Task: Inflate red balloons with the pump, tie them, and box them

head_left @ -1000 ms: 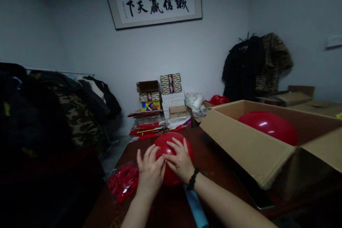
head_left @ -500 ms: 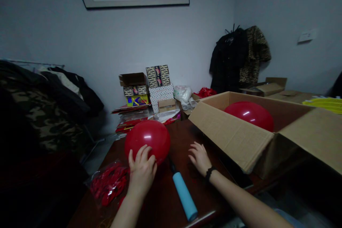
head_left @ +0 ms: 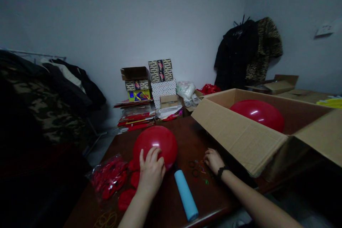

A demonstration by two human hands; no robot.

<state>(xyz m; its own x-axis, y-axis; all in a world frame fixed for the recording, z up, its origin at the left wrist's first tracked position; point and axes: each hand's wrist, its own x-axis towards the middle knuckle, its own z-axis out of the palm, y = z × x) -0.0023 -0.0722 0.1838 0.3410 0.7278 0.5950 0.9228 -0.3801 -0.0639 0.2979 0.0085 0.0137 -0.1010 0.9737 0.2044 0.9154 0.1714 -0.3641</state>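
Note:
On the near side of an inflated red balloon (head_left: 157,137), the curved fingers of my left hand (head_left: 151,171) press and hold it above the table. A light-blue hand pump (head_left: 186,196) lies just to the right, its dark nozzle end by the balloon. My right hand (head_left: 213,161), a black band on its wrist, rests low at the tabletop with fingers curled together. Beside those fingers are scattered small hair ties (head_left: 195,173), dark and coloured; what the fingertips pinch, if anything, is hidden. Deflated red balloons (head_left: 126,199) lie left of my left forearm.
A clear bag of red balloons (head_left: 109,178) sits at the table's left, with yellowish rubber bands (head_left: 106,219) in front. An open cardboard box (head_left: 240,131) on the right holds another inflated balloon (head_left: 258,114). Stacked boxes (head_left: 162,91) stand behind the table.
My right hand, spread over the table before, has moved right and lower and its fingers have curled in, uncovering the hair ties. My left hand still holds the balloon. The view has tilted down.

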